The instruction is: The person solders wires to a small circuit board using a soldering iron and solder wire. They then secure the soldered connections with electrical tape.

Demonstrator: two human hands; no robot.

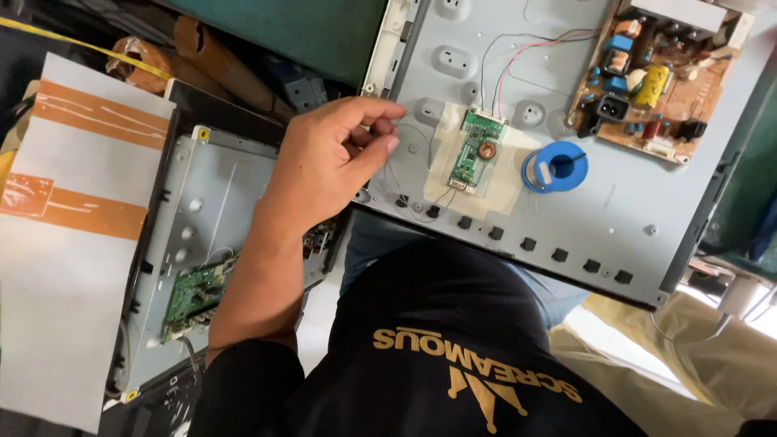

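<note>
The left hand [328, 166] hovers over the grey metal panel [615, 202], fingers [376, 109] curled and pinching a thin wire [396, 182] beside the small green circuit board [477, 150]. Judged mid-wiring; routing needs a steady pinch. Right hand unseen.

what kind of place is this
Most likely an electronics repair bench. The left hand pinches a thin wire over an opened grey metal display chassis with a small green circuit board taped on it, a brown power board and a blue solder spool.
</note>
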